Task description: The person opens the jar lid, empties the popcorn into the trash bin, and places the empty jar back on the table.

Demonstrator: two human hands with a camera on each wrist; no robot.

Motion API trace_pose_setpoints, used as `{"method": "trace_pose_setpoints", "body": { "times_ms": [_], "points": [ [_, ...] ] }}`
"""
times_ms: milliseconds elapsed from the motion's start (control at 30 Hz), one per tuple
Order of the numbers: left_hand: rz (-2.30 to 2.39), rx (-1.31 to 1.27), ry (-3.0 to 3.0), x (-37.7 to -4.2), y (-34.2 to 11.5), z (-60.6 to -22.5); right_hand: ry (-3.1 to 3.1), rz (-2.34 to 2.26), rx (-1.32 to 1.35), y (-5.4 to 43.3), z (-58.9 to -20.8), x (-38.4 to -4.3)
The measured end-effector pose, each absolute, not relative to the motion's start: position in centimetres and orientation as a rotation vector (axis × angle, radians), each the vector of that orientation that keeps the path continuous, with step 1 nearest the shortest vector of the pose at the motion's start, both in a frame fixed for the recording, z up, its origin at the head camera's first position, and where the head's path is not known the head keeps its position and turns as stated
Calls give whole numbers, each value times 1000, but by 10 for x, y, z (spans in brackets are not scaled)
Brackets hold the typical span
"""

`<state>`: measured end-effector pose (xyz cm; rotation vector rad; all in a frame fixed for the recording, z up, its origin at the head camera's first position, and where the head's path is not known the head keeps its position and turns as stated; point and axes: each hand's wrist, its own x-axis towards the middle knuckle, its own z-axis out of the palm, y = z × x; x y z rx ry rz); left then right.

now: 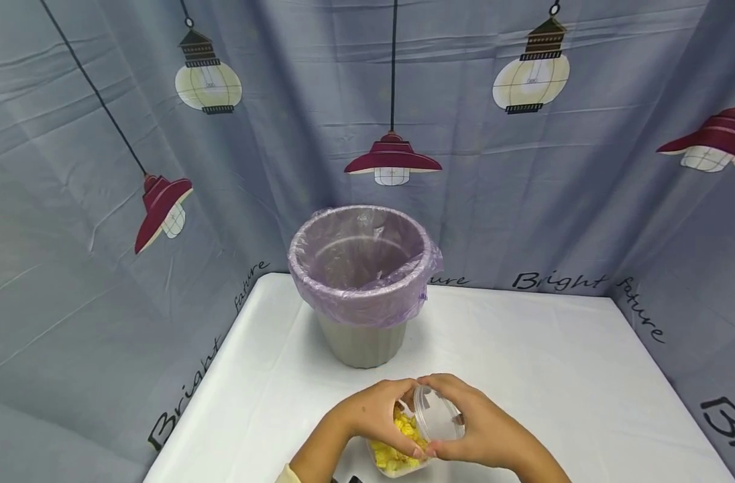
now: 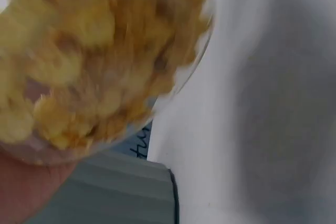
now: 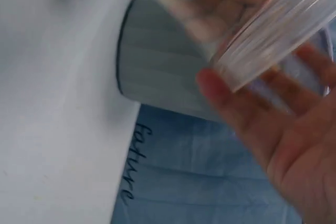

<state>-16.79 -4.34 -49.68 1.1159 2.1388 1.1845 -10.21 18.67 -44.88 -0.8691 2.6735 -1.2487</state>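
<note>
Left hand [image 1: 372, 414] grips the tub [image 1: 395, 473], right hand [image 1: 487, 429] grips the lid [image 1: 442, 417].
From my end, I see fingers and thumb curled round each part; the tub of yellow pieces [image 1: 393, 455] is between the hands, left of the lid. The lid tips steeply at the tub's right side, its long axis running from the right fingers down to the right thumb, so the right hand is nearer it. The bin [image 1: 360, 343] stands beyond on the table [image 1: 524, 349]. I can't tell whether lid and rim touch; both wrist views blur, and a dark thing [image 1: 355, 479] is cut off below.
</note>
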Motion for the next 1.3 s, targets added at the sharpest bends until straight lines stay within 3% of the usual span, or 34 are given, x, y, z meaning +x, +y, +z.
{"method": "trace_pose_setpoints", "body": {
  "times_ms": [167,300,433,633,767,1033,1300],
  "points": [
    [1277,1077,1921,-171,-50,-491,2679,-1204,-1128,187,-445,-100],
    [1072,1109,2349,-163,-44,-485,2743,-1216,-715,184,-445,-101],
    [564,1187,2907,-150,-32,-482,2694,-1211,-216,181,-448,-107],
    [388,1293,3076,-143,-25,-484,2656,-1211,-17,174,-452,-108],
    [564,1255,2920,-143,-28,-483,2727,-1179,-199,179,-453,-103],
    [1036,1202,2373,-154,-50,-475,2876,-1010,-913,191,-441,-91],
    [1096,1240,2281,-157,-53,-473,2944,-908,-1039,188,-434,-87]
  ]
}}
